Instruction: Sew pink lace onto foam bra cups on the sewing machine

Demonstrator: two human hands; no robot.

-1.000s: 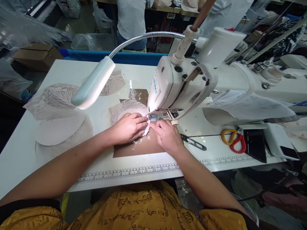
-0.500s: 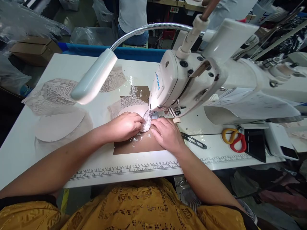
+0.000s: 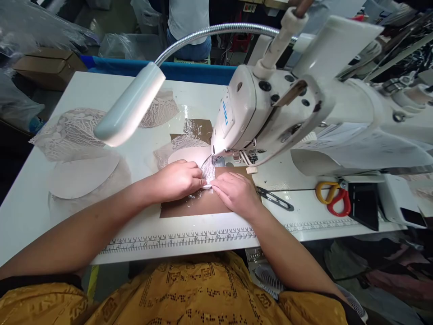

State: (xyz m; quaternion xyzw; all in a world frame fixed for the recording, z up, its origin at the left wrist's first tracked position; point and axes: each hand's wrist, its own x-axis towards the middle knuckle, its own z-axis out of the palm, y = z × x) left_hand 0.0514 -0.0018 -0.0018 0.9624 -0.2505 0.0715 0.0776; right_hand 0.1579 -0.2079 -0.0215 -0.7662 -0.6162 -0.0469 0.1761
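A piece of pale lace fabric (image 3: pixel 209 170) lies under the needle area of the white sewing machine (image 3: pixel 233 113). My left hand (image 3: pixel 181 180) is closed, pinching the lace's near edge from the left. From the right, my right hand (image 3: pixel 237 192) pinches the same edge, its fingertips almost meeting the left ones. Left of the needle, a smooth pale oval pad (image 3: pixel 186 154) with more lace around it rests on the table. Beneath both hands lies a brown sheet (image 3: pixel 189 209), partly shiny like tape. The fingertips hide part of the held edge.
A lamp head (image 3: pixel 131 104) hangs over the table's left half. Lace pieces (image 3: pixel 72 131) and an oval pad (image 3: pixel 84 177) lie on the left. Rightward are a black thread snipper (image 3: pixel 275 198), scissors (image 3: pixel 339 205) and a phone-like dark slab (image 3: pixel 363 205). A ruler strip (image 3: pixel 182 238) runs along the front edge.
My right hand has come down from beside the presser foot to the lace's near edge, close to my left fingertips. The lace between hands and needle shows more fully. The view has shifted slightly.
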